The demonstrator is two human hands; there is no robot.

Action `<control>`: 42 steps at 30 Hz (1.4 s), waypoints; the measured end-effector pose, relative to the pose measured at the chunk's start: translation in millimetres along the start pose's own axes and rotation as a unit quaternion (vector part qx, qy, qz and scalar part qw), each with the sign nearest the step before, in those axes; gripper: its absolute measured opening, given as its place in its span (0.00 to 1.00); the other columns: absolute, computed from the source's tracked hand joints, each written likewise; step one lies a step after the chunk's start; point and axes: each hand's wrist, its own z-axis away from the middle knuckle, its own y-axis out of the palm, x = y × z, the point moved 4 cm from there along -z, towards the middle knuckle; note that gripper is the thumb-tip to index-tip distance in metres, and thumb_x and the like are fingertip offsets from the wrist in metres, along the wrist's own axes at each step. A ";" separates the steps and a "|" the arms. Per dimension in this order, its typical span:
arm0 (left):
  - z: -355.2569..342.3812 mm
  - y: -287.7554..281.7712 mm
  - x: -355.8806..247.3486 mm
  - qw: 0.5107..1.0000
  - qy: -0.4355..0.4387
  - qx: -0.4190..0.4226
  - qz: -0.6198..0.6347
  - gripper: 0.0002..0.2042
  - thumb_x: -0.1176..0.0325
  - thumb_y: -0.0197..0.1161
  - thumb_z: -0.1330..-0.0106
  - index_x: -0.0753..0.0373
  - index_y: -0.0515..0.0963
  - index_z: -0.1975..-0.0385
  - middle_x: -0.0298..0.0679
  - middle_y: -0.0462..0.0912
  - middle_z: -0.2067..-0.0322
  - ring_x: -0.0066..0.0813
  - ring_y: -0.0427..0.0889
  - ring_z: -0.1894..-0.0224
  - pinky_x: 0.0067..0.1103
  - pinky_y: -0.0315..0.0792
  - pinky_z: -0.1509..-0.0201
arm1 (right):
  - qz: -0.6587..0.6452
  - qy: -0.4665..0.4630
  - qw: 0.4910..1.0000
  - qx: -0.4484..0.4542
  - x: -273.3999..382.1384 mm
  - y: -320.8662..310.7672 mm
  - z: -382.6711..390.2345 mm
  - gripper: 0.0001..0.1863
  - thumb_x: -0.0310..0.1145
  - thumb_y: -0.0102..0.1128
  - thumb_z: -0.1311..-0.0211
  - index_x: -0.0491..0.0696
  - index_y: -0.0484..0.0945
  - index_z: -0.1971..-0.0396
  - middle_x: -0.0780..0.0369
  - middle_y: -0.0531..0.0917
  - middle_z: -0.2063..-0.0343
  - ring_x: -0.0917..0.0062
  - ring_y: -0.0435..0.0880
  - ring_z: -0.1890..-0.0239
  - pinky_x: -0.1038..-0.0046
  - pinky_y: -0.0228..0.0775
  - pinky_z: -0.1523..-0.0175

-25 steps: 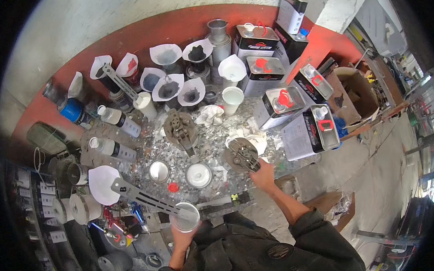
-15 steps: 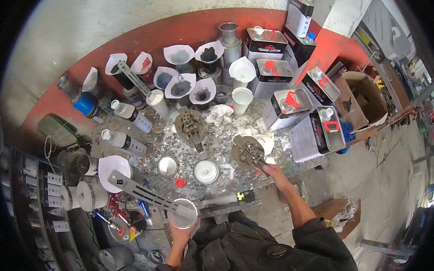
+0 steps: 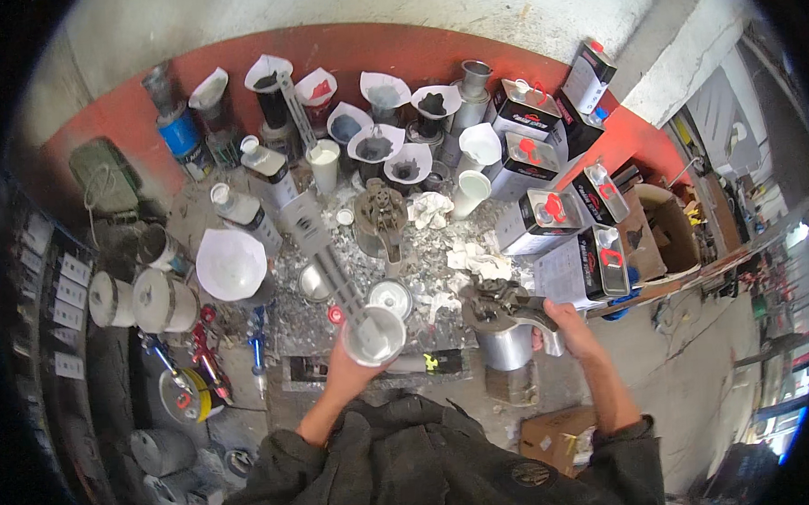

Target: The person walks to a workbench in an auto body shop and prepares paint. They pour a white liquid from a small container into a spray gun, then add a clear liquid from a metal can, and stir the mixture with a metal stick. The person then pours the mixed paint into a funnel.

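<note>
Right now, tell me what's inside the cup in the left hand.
The cup is pale inside, with a slotted grey stick leaning in it. Whatever the stick's lower end covers is hidden; the fill level cannot be told.

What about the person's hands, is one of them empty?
No, the left hand holds a cup with a grey slotted strip in it, and the right hand grips a silver pot.

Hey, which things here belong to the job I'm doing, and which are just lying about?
Seemingly in the job:
cup, in your left grip
slotted stick, leaning in the cup
metal pot, in your right grip

Apparently just lying about:
crumpled paper
red cap
blue spray gun
cardboard box on the floor
</note>
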 end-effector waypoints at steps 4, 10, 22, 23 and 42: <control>-21.7 30.0 0.1 0.998 0.012 0.050 0.036 0.43 0.70 0.84 0.55 0.63 0.69 0.35 0.43 0.80 0.42 0.39 0.79 0.38 0.33 0.72 0.35 | 0.371 0.076 0.925 0.027 37.9 -12.7 19.3 0.37 0.66 0.56 0.30 0.42 0.83 0.77 0.59 0.84 0.81 0.71 0.85 0.77 0.67 0.76 0.68; -34.4 69.3 16.0 0.994 0.050 0.091 0.033 0.43 0.71 0.82 0.57 0.63 0.70 0.35 0.48 0.78 0.41 0.49 0.76 0.37 0.36 0.71 0.34 | 0.779 -0.100 0.619 0.029 152.7 47.1 69.7 0.37 0.70 0.61 0.40 0.45 0.77 0.80 0.51 0.82 0.82 0.54 0.85 0.76 0.57 0.75 0.67; -50.7 117.2 -31.6 0.988 0.089 0.110 0.065 0.42 0.71 0.81 0.58 0.61 0.72 0.36 0.48 0.77 0.42 0.51 0.73 0.37 0.38 0.67 0.32 | 0.794 -0.337 0.500 0.074 240.5 120.2 117.5 0.28 0.58 0.66 0.49 0.48 0.68 0.81 0.63 0.70 0.83 0.67 0.74 0.83 0.67 0.67 0.78; -51.8 117.7 -33.4 0.987 0.103 0.102 0.070 0.42 0.71 0.81 0.58 0.61 0.72 0.36 0.48 0.77 0.42 0.51 0.73 0.37 0.38 0.67 0.32 | 0.789 -0.347 0.500 0.081 238.4 122.5 115.6 0.27 0.57 0.66 0.50 0.47 0.68 0.81 0.63 0.70 0.83 0.67 0.74 0.83 0.67 0.67 0.78; -56.7 125.8 -57.9 0.986 0.121 0.077 0.091 0.42 0.69 0.81 0.59 0.54 0.73 0.36 0.44 0.76 0.42 0.51 0.73 0.38 0.42 0.68 0.34 | 0.831 -0.365 0.402 0.122 258.0 165.5 117.7 0.18 0.40 0.52 0.81 0.46 0.66 0.83 0.62 0.65 0.85 0.71 0.65 0.86 0.68 0.58 0.79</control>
